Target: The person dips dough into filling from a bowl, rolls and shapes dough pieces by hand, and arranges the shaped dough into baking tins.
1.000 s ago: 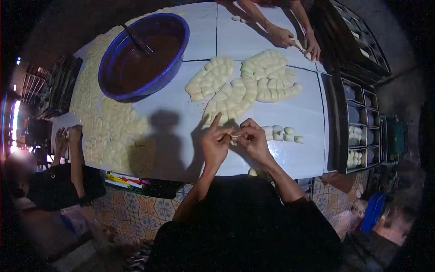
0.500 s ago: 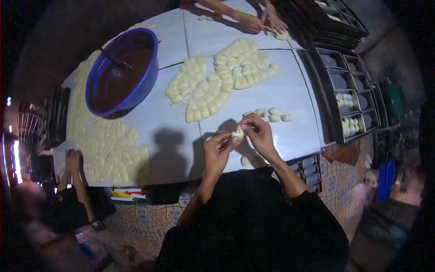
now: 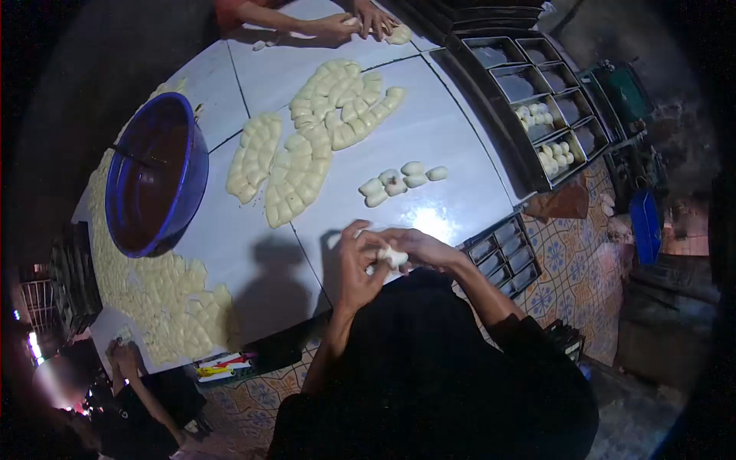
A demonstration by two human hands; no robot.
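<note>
Left hand grip: the left hand (image 3: 359,264) has its fingers curled and thumb in, pinching a small dough piece (image 3: 394,257).
Right hand grip: the right hand (image 3: 422,249) lays bent fingers against the same piece; its thumb is hidden, so how far it closes cannot be told.
Dough piece: pale, soft-looking, rounded, between both hands above the near edge of the counter (image 3: 475,165).
Rolled dough balls: smooth ovals (image 3: 414,181) grouped on the counter beyond the hands.
Dough sheets: scored, lumpy patches (image 3: 295,184) farther out, with a wider spread (image 3: 165,307) at the left.
Basin: blue, round (image 3: 198,180), holding dark brown filling (image 3: 157,188) and a dark utensil (image 3: 138,157).
Trays: metal, compartmented (image 3: 537,92), two cells holding dough pieces.
Obstruction: fingers partly cover the held piece.
Co-workers: hands (image 3: 349,27) at the far edge; another person's hands (image 3: 123,360) at left.
</note>
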